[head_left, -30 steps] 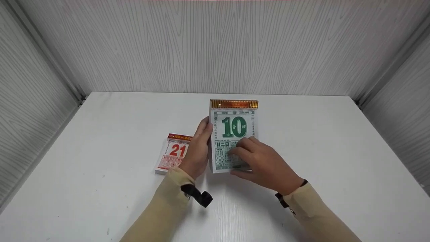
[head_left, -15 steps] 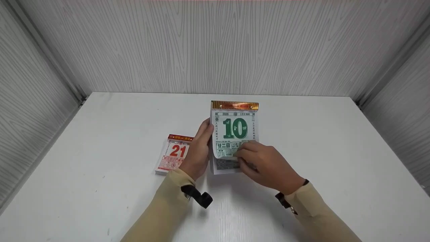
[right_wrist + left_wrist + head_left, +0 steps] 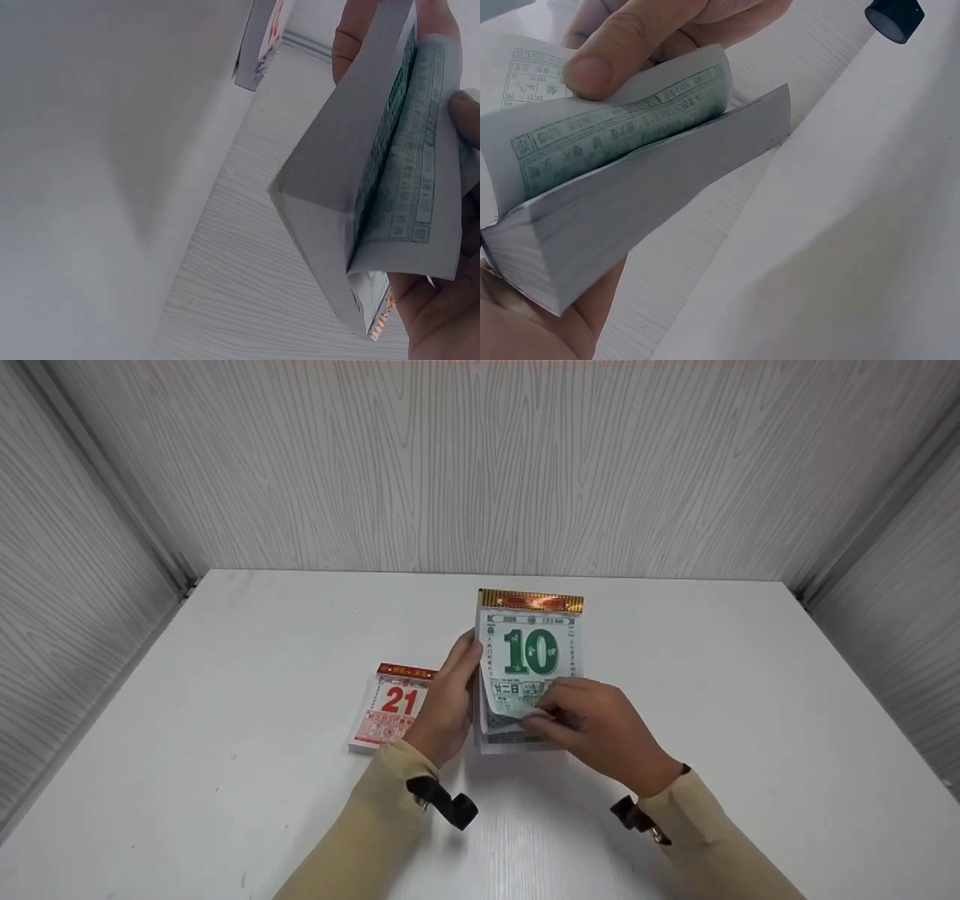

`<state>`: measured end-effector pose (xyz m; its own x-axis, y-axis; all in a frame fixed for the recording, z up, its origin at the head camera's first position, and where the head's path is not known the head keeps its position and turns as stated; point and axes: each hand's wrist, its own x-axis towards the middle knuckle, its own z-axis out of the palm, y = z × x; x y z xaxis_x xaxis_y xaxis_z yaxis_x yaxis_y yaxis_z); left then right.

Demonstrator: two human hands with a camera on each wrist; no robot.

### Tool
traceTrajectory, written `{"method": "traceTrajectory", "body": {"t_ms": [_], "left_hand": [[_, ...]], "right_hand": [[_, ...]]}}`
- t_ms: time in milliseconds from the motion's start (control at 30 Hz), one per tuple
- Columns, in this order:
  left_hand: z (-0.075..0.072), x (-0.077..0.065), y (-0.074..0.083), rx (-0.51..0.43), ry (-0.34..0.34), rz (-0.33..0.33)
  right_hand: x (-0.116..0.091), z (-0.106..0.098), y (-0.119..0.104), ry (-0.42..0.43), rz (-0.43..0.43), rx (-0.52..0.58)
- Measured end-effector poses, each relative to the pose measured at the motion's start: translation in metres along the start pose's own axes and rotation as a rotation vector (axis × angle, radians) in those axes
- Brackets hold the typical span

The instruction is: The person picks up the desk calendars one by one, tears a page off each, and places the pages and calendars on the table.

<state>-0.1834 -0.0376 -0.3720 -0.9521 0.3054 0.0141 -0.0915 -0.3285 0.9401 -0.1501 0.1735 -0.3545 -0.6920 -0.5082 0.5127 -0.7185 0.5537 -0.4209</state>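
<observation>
A thick tear-off calendar (image 3: pixel 531 649) with a green 10 and a gold header strip is held up over the table. My left hand (image 3: pixel 448 697) grips it from the left side, thumb along the edge; in the left wrist view its palm (image 3: pixel 525 322) lies under the block. My right hand (image 3: pixel 600 727) pinches the lower part of the top page (image 3: pixel 615 131), which curls up off the block. Printed green lines show on the page beneath it in the right wrist view. A smaller calendar (image 3: pixel 394 705) with a red 21 lies left of my left hand, partly hidden by it.
Both things are over a white table (image 3: pixel 712 697). A grey wood-grain wall (image 3: pixel 480 465) rises behind the table, with side panels left and right. Black wrist-camera mounts (image 3: pixel 444 802) hang below my cuffs.
My right hand has gone from resting on the flat page to lifting its lower part and curling it upward. The held calendar has shifted slightly right and down in view.
</observation>
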Motion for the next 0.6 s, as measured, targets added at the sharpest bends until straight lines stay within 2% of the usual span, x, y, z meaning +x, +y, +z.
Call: {"method": "traceTrajectory", "body": {"t_ms": [233,367,467,600], "left_hand": [[-0.005,-0.001,-0.003,-0.021,-0.017,0.004],[-0.008,-0.001,-0.005,-0.008,-0.026,-0.005],[-0.011,-0.001,-0.005,-0.070,-0.063,-0.006],[-0.014,-0.001,-0.003,-0.187,-0.153,0.012]], "right_hand": [[0.001,0.001,0.003,-0.003,0.138,0.195],[0.002,-0.001,0.004,0.056,0.213,0.292],[0.003,-0.003,0.004,0.117,0.267,0.325],[0.005,-0.005,0.004,0.170,0.355,0.380]]}}
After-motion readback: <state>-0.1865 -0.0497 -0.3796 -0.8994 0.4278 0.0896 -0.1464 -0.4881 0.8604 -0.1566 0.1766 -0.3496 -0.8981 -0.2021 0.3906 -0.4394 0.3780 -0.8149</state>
